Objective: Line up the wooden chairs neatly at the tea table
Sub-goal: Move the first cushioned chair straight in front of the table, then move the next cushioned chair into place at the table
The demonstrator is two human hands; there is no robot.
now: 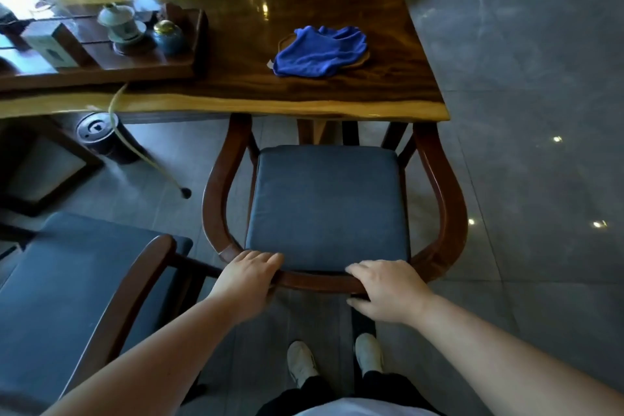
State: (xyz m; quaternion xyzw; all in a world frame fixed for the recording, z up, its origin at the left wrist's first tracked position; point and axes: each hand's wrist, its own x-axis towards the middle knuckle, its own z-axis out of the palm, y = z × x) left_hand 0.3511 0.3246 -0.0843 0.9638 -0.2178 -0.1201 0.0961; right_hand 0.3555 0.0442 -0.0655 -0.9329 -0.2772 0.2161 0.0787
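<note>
Both hands, left [248,275] and right [388,290], grip the curved back rail of the chair [326,203], whose front sits just under the bench [337,101] edge. A hard push could knock its arms into the bench and jolt the tea tray [189,61]. The second chair [81,290], at the left, is cut off, and the chair legs are hidden

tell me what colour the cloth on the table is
Bright blue; the cloth shows clearly in the head view.
</note>
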